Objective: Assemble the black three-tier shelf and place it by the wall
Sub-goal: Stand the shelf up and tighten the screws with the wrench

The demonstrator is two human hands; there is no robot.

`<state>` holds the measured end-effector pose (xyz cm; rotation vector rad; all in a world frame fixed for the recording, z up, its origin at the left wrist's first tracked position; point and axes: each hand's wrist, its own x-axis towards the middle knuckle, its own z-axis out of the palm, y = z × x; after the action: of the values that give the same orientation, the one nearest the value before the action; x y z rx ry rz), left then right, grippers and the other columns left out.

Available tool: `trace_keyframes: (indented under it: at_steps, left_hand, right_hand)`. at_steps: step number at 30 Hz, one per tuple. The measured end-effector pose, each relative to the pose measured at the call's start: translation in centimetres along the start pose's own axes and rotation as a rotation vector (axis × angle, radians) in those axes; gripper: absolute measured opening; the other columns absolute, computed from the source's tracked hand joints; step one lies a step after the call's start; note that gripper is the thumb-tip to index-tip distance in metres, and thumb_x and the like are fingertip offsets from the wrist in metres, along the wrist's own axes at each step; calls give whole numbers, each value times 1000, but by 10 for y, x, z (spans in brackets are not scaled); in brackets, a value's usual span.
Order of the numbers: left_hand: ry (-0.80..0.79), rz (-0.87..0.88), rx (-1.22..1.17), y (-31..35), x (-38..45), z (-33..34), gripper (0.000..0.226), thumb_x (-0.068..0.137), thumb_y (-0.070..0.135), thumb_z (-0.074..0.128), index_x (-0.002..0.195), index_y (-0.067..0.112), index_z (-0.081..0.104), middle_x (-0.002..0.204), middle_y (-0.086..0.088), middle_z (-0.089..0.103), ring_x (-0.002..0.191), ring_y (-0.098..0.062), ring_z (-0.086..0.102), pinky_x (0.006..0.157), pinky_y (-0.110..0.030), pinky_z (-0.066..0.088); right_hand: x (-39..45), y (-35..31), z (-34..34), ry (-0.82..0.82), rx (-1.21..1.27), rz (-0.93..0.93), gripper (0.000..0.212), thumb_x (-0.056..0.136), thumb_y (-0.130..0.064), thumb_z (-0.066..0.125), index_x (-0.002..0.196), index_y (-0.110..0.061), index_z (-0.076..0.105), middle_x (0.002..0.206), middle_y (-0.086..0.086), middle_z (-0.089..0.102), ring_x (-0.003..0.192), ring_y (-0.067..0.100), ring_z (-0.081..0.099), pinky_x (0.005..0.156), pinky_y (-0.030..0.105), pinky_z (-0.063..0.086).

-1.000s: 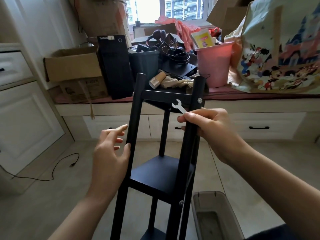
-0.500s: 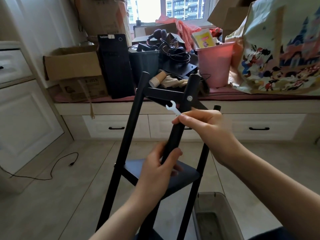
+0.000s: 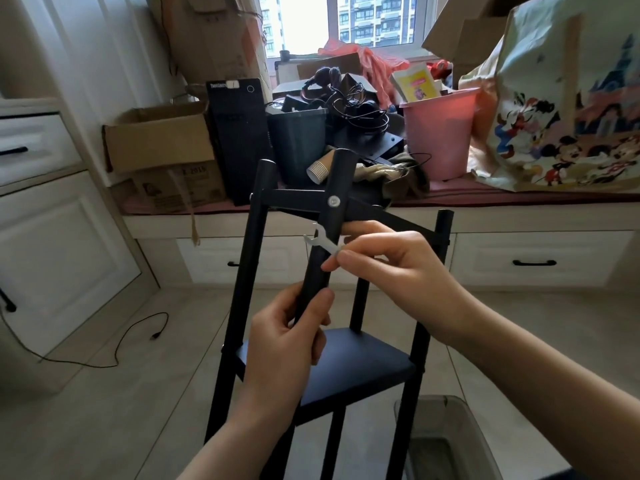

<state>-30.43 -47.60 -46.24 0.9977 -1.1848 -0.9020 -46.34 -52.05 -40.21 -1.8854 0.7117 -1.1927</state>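
The left hand (image 3: 289, 336) is closed in a grip with its thumb up; the right hand (image 3: 388, 263) pinches with thumb and forefinger.

Black shelf (image 3: 349, 367) upright on floor, tiers bolted, slightly tilted.

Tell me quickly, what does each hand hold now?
Left hand: closed around the shelf post.
Right hand: pinching the small wrench.

Since a second ago the left hand (image 3: 287, 344) moves from open beside the left post to a grip on the near post at frame centre. The shelf (image 3: 332, 365) turns, bringing a far post into view at right. The right hand (image 3: 391, 268) drops lower with the wrench (image 3: 320, 241).
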Motion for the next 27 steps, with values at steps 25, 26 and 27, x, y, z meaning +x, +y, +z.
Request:
trace_keyframes:
  at_steps: [25,26,27]
  left_hand:
    - [132,9,-76,-7,2,9,33,79,44,70,96,16,75,66,-1,58,45,-15,44,41,-21,37]
    - [137,8,-81,-7,1,9,36,78,45,70,97,16,75,67,-1,59,45,-15,45,41,-21,37]
    - [137,9,-84,-7,1,9,36,77,46,70,96,16,75,67,0,59,45,-15,45,41,-21,37]
  right_hand:
    - [7,25,9,138,-16,197,13,97,-9,57,94,-11,69,78,-4,76,59,1,60,58,11,44]
    - [8,25,9,156,-9,210,12,96,-10,58,93,-12,69,80,-4,77,61,1,60,58,11,44]
    - [9,25,10,176,-6,223,13,96,-12,58,92,-13,70,83,-5,77,63,-1,60,59,12,44]
